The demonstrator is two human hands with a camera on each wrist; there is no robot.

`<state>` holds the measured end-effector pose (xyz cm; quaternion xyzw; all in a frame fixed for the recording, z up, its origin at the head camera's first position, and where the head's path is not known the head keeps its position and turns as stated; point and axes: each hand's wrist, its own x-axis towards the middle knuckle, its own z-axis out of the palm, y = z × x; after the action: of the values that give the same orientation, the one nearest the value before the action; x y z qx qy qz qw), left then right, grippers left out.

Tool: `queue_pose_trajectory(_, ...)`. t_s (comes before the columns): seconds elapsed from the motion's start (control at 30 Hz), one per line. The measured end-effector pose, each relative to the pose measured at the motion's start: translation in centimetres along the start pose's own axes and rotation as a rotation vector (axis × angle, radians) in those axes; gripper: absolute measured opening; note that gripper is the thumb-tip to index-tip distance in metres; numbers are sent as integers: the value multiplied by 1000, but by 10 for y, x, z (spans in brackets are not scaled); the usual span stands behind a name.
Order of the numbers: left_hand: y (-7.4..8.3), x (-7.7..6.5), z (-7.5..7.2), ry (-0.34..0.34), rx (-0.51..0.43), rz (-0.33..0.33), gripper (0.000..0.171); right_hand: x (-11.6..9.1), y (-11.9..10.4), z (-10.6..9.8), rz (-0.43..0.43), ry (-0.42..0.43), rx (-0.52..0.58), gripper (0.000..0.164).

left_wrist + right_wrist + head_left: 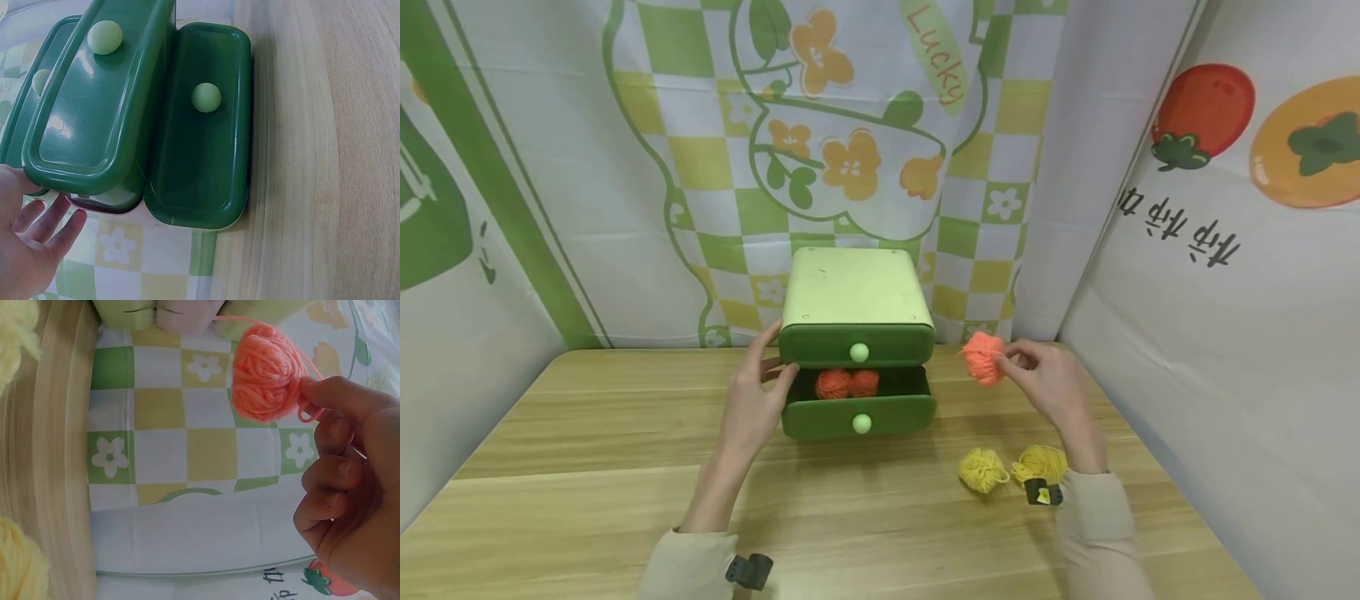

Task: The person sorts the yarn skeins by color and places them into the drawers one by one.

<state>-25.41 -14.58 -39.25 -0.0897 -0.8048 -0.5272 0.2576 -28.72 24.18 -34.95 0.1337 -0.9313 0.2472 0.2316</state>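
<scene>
In the head view a small green cabinet [856,287] stands at the back of the table with one drawer [820,421] pulled out. Two balls of orange-red yarn [833,384] lie inside that drawer, side by side. My left hand [752,400] is at the cabinet's left side, its thumb at the drawer's left corner. In the left wrist view, the fingers [67,234] extend loosely beside the drawer, and the thumb is partly hidden. My right hand [1048,379] pinches a ball of bright coral yarn [982,358] in the air, right of the cabinet; a loose strand shows in the right wrist view.
Two balls of yellow yarn [982,471] lie on the wooden table [865,517] at front right, one partly behind the right wrist camera [1042,492]. Below the pulled-out drawer is another shut drawer [206,150]. A patterned cloth [715,167] hangs behind the cabinet.
</scene>
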Motion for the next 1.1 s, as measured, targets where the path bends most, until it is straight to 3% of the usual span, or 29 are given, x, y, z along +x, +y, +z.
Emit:
queue_pose_trajectory(0.2,1,1,0,-3,2,3,68,0,-6,3,-158,147,16,16)
queue_pose_trajectory(0.33,1,1,0,-6,1,4,68,1,-7,4,-216,212,59,10)
queue_pose_trajectory(0.8,0,0,1,4,-19,28,68,2,-25,6,-473,302,180,9)
queue_pose_trajectory(1.1,1,0,1,20,-6,33,66,1,-39,17,-544,283,206,12)
